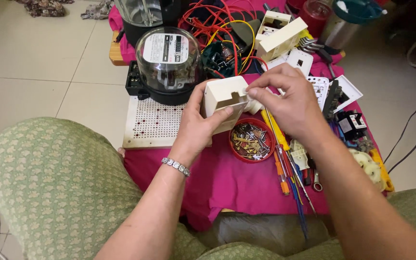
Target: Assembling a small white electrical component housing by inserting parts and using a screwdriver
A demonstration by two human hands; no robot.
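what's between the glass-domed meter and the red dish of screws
In the head view, the left hand holding a cream plastic box lies between the meter and the dish.

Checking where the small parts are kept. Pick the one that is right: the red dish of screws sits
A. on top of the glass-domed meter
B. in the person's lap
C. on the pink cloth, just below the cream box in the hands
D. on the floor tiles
C: the red dish lies on the pink cloth, right under the cream box held by the left hand and touched by the right hand.
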